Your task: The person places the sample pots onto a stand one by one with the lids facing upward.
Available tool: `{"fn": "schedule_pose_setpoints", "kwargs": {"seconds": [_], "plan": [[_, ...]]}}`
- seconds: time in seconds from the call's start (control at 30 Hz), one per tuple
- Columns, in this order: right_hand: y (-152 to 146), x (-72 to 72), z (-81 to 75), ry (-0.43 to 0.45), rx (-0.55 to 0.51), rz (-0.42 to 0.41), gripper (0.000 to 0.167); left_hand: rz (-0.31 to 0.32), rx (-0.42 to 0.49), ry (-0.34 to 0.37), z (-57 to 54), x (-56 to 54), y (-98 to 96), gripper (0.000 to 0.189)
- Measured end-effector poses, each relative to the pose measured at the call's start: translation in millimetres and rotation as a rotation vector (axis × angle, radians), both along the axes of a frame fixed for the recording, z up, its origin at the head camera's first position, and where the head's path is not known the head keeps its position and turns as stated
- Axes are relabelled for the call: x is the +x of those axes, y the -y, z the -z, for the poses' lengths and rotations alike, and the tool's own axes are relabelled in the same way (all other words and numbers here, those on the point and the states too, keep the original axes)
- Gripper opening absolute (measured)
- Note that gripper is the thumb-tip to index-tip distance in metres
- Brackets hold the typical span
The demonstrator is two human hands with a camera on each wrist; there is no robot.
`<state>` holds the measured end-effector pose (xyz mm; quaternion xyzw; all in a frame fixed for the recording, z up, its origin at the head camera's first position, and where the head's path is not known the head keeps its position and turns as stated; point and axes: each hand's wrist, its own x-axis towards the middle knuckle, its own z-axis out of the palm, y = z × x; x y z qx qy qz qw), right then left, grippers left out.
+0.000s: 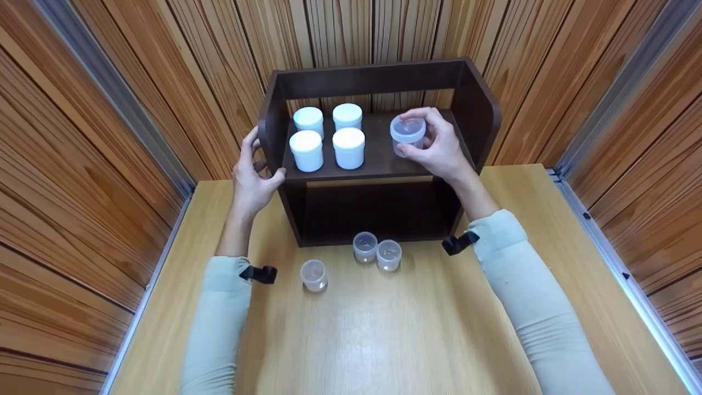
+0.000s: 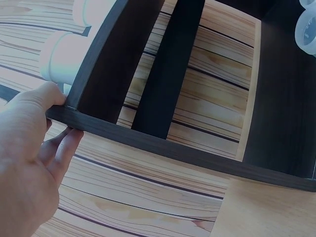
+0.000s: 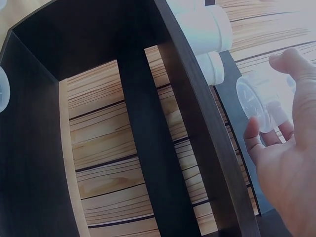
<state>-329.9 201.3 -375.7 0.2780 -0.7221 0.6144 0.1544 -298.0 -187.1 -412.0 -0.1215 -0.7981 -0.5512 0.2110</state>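
A dark brown two-tier shelf rack stands against the wooden wall. My left hand grips the left edge of its upper board, thumb in front and fingers around the side; the left wrist view shows the same hand pinching the board. In my right hand is a translucent plastic jar, held between thumb and fingers at the right of the upper board. Whether its base touches the board is unclear. Several white lidded jars, one of them a front jar, stand in two rows on the board's left half.
In front of the rack, two small translucent cups stand together on the table, a left one and a right one. A third cup is farther left. Wood-patterned walls enclose the table at the back and sides.
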Motion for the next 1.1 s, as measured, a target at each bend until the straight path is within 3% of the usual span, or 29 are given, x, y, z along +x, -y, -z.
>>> {"fn": "schedule_pose_setpoints", "kwargs": {"seconds": [0.5, 0.8, 1.1], "plan": [[18.9, -21.5, -10.1, 0.058, -0.020, 0.029, 0.055, 0.008, 0.010, 0.012, 1.6, -1.1, 0.6, 0.091], [26.2, -31.4, -7.7, 0.088, -0.027, 0.112, 0.050, -0.002, 0.006, 0.024, 2.3, -0.3, 1.0, 0.089], [27.6, -40.6, -7.9, 0.107, -0.002, 0.127, 0.049, -0.015, -0.019, -0.019, 1.6, -1.7, -0.5, 0.088]]}}
